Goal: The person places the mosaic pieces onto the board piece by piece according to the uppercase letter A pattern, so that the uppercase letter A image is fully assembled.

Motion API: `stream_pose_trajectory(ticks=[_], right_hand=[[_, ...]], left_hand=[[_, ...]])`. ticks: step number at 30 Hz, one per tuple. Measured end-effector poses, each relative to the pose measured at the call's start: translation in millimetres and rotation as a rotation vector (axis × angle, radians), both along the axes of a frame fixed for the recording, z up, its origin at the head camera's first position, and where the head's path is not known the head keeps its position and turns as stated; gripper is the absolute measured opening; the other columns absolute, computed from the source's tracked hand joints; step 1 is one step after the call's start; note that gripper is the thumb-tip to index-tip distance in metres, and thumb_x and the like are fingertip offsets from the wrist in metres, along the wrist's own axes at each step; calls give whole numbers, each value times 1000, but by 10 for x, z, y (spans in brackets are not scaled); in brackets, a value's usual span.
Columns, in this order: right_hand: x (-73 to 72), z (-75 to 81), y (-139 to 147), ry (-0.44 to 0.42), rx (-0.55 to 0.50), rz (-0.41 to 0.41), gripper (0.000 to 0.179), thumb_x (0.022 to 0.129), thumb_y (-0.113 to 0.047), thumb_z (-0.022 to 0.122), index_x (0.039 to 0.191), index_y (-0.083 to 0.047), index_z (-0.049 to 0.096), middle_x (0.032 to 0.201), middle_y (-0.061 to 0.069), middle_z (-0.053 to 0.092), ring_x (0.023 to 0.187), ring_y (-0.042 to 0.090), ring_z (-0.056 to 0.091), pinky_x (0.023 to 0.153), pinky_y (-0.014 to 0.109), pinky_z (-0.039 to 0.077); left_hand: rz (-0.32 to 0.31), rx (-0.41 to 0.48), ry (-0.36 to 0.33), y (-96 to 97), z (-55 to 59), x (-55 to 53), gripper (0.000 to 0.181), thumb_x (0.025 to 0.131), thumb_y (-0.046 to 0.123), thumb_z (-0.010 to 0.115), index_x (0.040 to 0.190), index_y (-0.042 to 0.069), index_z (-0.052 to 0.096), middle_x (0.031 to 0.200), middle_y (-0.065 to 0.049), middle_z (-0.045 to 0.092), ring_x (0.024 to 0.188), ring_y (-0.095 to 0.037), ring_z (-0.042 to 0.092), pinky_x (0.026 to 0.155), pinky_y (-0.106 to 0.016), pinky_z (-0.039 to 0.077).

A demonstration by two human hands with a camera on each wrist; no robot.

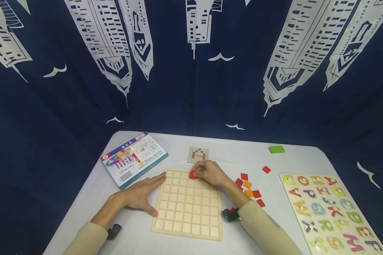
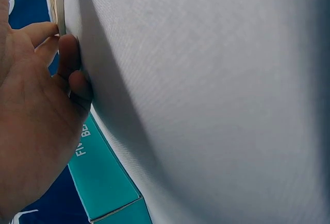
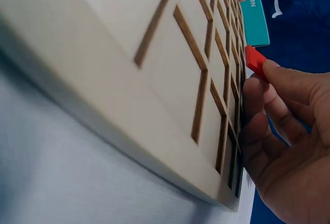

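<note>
Pinches a red tile (image 1: 192,175) between thumb and curled fingers of the right hand (image 1: 209,172), near the centre of the head frame, over the upper row of a wooden grid board (image 1: 188,209). Cannot tell whether touching the grid. Spreads the left hand (image 1: 140,194) at centre-left, with fingers nearly straight and thumb well apart, touching the board's left edge and gripping nothing. Shows a pattern card (image 1: 198,155) just above the board, loose red tiles (image 1: 256,193) and orange tiles (image 1: 247,185) at centre-right. Further out, carries on the white table (image 1: 237,152) a cardboard box (image 1: 134,159) toward the left, a green block (image 1: 276,149) at right and a letter board (image 1: 333,214) at lower right. Ends behind in a dark blue curtain (image 1: 178,92).
</note>
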State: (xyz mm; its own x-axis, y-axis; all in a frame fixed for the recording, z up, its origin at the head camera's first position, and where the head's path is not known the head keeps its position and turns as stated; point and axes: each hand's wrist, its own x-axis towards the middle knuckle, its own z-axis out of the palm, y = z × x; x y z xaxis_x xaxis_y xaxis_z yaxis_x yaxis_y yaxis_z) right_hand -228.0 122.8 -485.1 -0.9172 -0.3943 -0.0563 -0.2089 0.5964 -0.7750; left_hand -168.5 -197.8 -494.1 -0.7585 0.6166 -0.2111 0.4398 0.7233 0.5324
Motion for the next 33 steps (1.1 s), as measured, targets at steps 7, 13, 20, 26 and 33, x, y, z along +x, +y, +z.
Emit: stream_pose_trajectory(ticks=[7, 13, 20, 26, 33], right_hand=[[-21, -20, -23, -1, 11, 15, 4, 90, -17, 75, 93, -18, 74, 79, -7, 66, 73, 12, 60, 71, 30, 50], [-8, -16, -47, -4, 23, 7, 4, 90, -15, 74, 94, -16, 74, 79, -6, 67, 73, 12, 59, 69, 29, 50], [6, -29, -47, -6, 19, 2, 4, 90, -15, 73, 94, -17, 74, 80, -5, 67, 73, 13, 59, 68, 29, 50], [8, -38, -53, 3, 25, 1, 5, 89, -15, 74, 93, -18, 75, 81, -6, 67, 76, 13, 59, 72, 30, 51], [-15, -39, -58, 22, 56, -9, 4, 89, -17, 75, 92, -17, 77, 84, -7, 66, 84, 13, 58, 77, 32, 51]], left_hand=[[12, -12, -3, -1, -22, 6, 134, 56, 68, 86, 162, 22, 19, 170, 9, 7, 152, -36, 20, 121, -57, 23], [4, -5, 0, -1, -17, 0, 134, 56, 68, 86, 163, 21, 19, 170, 8, 7, 153, -36, 19, 121, -57, 23], [-4, -2, 7, 2, -18, 0, 133, 57, 67, 87, 162, 20, 21, 170, 6, 7, 152, -36, 20, 121, -58, 23], [1, -4, -1, 11, -7, 11, 133, 57, 68, 86, 162, 17, 21, 170, 4, 8, 152, -39, 20, 120, -61, 23], [-7, 3, 5, 11, -3, 10, 133, 58, 69, 85, 162, 15, 21, 170, 2, 8, 152, -40, 20, 120, -61, 22]])
